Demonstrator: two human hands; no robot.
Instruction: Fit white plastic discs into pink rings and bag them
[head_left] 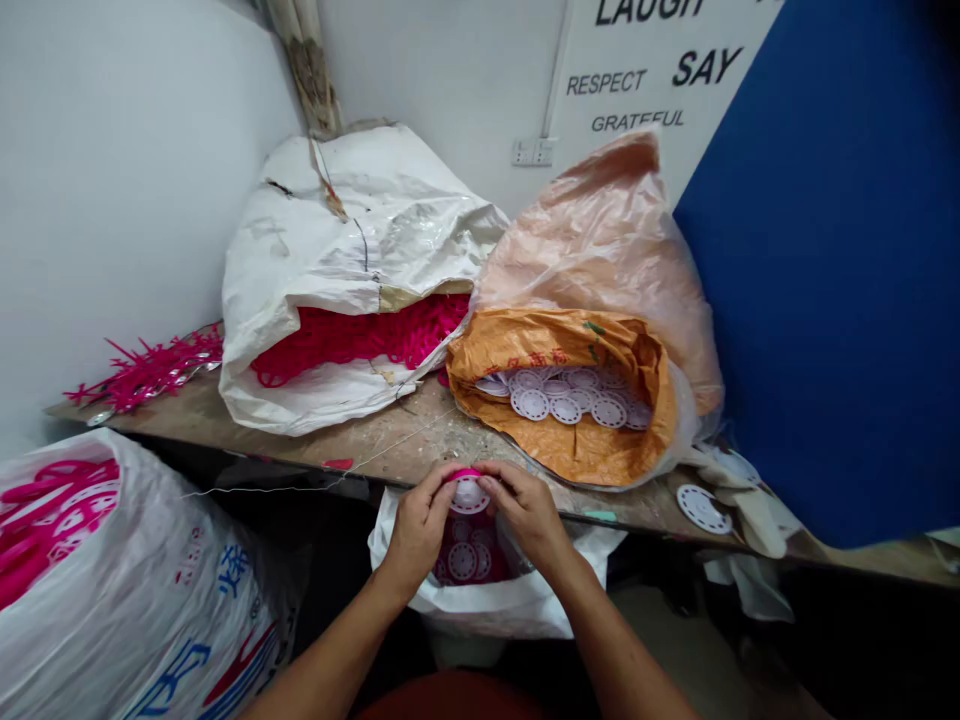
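A white perforated plastic disc (469, 496) held between both hands directly above the open white sack (487, 610), with a magenta plastic strip (465, 474) curving side to side along its upper edge, neither hand clearly nearer. The left hand (420, 530) and right hand (529, 510) curled nearly closed around the rim, forearms slanting inward from either side; grip on the strip apparently shared, though fingers hide most of it. Further discs (462, 561) inside that sack, more in an orange-lined sack (555, 340) beyond it.
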